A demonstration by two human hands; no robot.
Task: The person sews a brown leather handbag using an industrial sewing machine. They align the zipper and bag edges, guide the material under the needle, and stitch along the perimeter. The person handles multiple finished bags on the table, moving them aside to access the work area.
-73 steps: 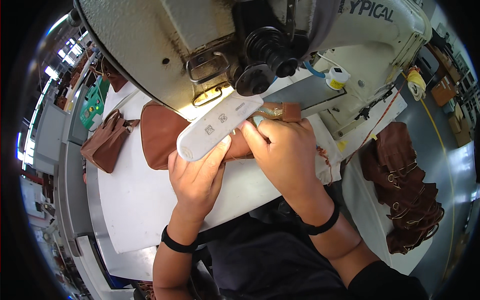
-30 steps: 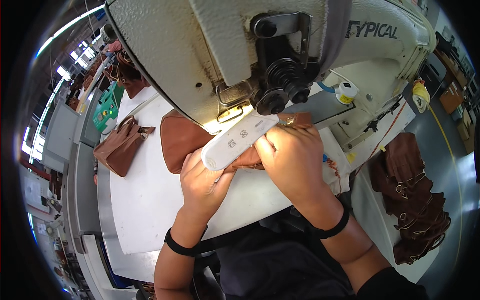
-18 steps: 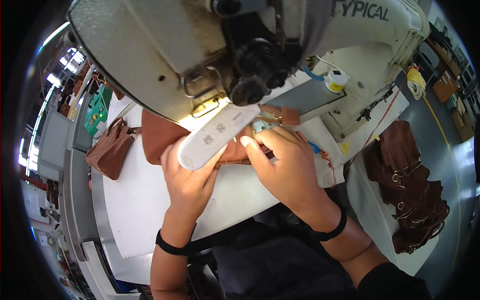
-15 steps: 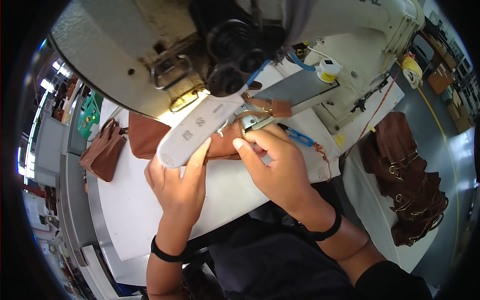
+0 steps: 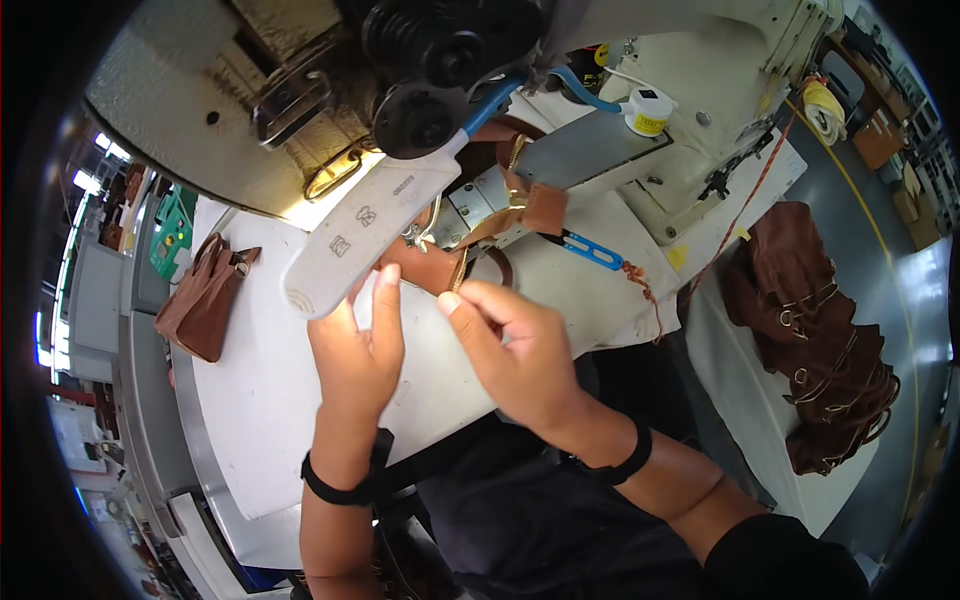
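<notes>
A brown leather bag (image 5: pixel 425 268) lies under the sewing machine head (image 5: pixel 190 110), partly hidden by a long white paddle-shaped piece (image 5: pixel 370 235). My left hand (image 5: pixel 355 355) is closed on the near edge of the leather, thumb on top and the other fingers partly covered. Beside it, my right hand (image 5: pixel 525 360) pinches the bag's edge between thumb and forefinger, where a gold-toothed zipper (image 5: pixel 459 272) runs. A leather zipper end tab (image 5: pixel 545 209) sticks up past the metal machine bed (image 5: pixel 485 207).
Blue-handled thread snips (image 5: pixel 592 250) lie right of the bag. A small brown handbag (image 5: pixel 207 300) stands on the left of the white table (image 5: pixel 260 420). A white bottle (image 5: pixel 648 112) sits on the machine base. Several dark brown leather bags (image 5: pixel 810 340) are piled at right.
Both hands have shifted the bag toward me and slightly left, and less of it shows left of the white piece. The zipper end tab has moved left with it. The view has shifted slightly.
</notes>
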